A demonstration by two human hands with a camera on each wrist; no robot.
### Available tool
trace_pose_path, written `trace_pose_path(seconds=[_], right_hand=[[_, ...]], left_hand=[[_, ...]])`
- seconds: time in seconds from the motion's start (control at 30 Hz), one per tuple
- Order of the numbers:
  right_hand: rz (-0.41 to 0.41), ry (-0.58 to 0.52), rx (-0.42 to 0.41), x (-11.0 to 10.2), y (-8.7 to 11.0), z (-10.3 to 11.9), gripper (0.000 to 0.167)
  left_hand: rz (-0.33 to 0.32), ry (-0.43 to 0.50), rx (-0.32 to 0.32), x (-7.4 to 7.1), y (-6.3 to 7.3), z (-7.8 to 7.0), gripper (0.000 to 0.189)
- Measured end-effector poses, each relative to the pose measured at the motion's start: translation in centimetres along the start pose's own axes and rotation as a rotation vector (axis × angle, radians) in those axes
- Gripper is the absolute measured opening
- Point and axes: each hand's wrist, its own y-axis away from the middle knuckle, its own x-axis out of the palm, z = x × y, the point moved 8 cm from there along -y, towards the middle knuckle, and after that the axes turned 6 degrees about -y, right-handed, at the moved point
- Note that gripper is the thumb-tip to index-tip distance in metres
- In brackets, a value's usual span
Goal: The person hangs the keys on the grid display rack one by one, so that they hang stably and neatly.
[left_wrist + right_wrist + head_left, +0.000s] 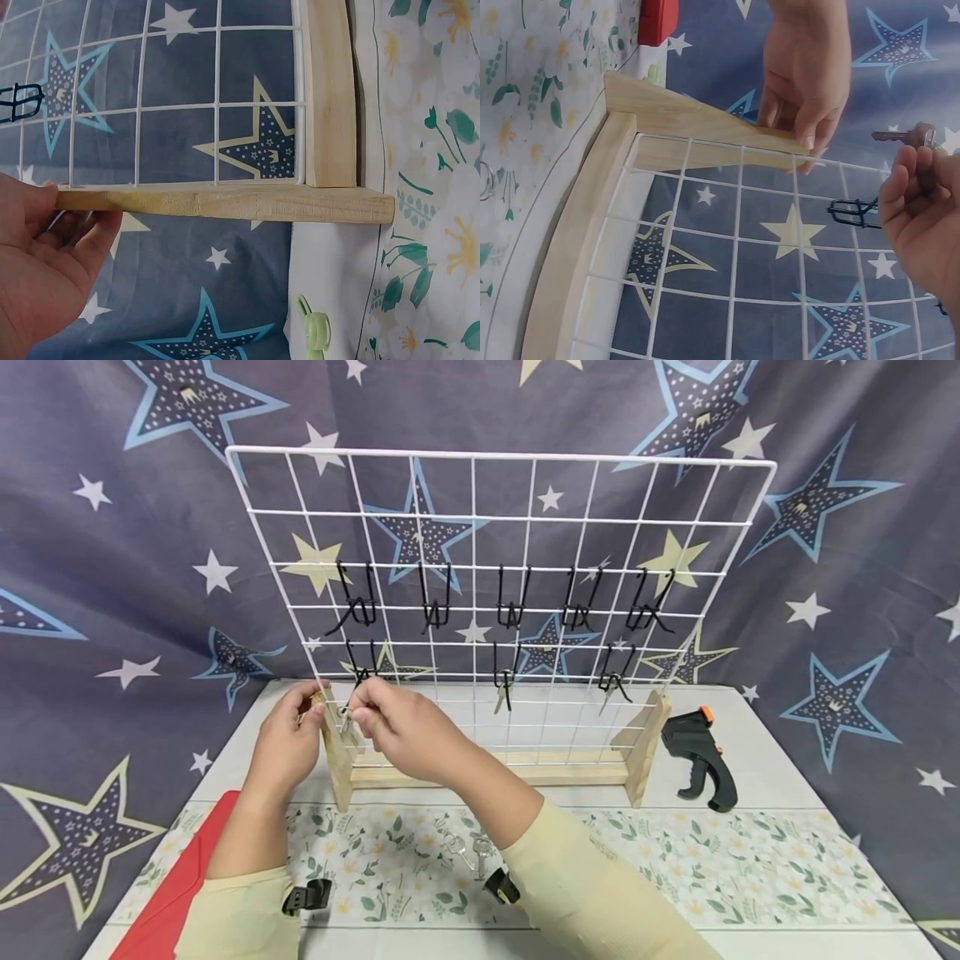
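A white wire grid (502,567) stands upright in a wooden stand, with black hooks (512,610) in two rows. My left hand (288,735) grips the upper end of the left wooden side support (240,204), thumb and fingers on either side of it. My right hand (412,731) is at the lower left hook (853,213) and pinches a metal key (900,136) by its ring; the fingers partly hide the ring. One key (502,695) hangs on the lower middle hook and another key (606,698) on the lower right hook.
Loose keys (482,850) lie on the floral strip (750,860) in front of the stand. A black pistol-grip tool with orange tips (703,756) lies right of it. A flat red object (180,877) is beside my left forearm. Behind hangs a star-patterned cloth (900,610).
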Motion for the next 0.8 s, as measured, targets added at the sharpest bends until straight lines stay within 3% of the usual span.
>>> trace_pose_path(seconds=[0.33,0.57,0.8], right_hand=[[-0.05,-0.075,0.181,0.5,-0.6,-2.9,0.012],[-0.123,0.007,0.228,-0.1,-1.0,-3.7,0.015],[-0.183,0.019,0.251,-0.4,-1.5,-4.5,0.015]], left_hand=[[-0.004,-0.004,0.01,-0.2,0.1,-0.2,0.038],[0.001,-0.005,0.009,-0.1,0.1,-0.2,0.038],[-0.001,0.001,0.003,-0.1,0.0,-0.2,0.038]])
